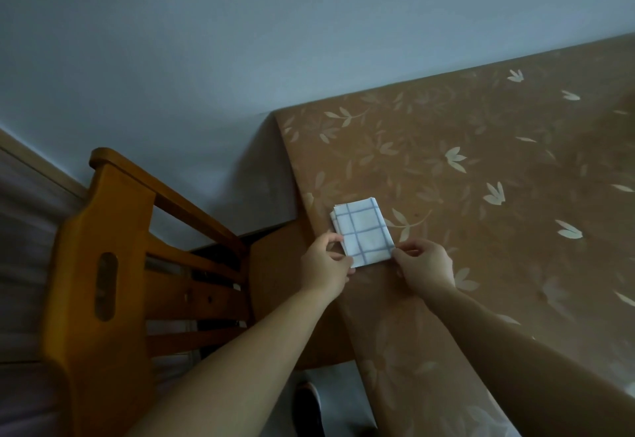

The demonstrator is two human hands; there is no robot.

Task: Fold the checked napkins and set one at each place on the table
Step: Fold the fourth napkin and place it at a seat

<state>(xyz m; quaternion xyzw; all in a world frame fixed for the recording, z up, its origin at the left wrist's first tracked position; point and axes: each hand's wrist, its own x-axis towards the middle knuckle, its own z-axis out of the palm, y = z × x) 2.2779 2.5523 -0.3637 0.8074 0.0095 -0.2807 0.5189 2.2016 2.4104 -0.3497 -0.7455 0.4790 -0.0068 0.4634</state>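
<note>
A folded white napkin with blue checks (362,232) lies flat on the brown flowered tablecloth (481,178), close to the table's left edge. My left hand (326,263) pinches the napkin's near left corner between thumb and fingers. My right hand (426,263) pinches its near right corner. Both forearms reach in from the bottom of the view. No other napkin shows.
A wooden chair (113,264) stands at the table's left side, its seat tucked partly under the cloth. A pale wall runs behind the table. A dark shoe (307,405) shows on the floor below.
</note>
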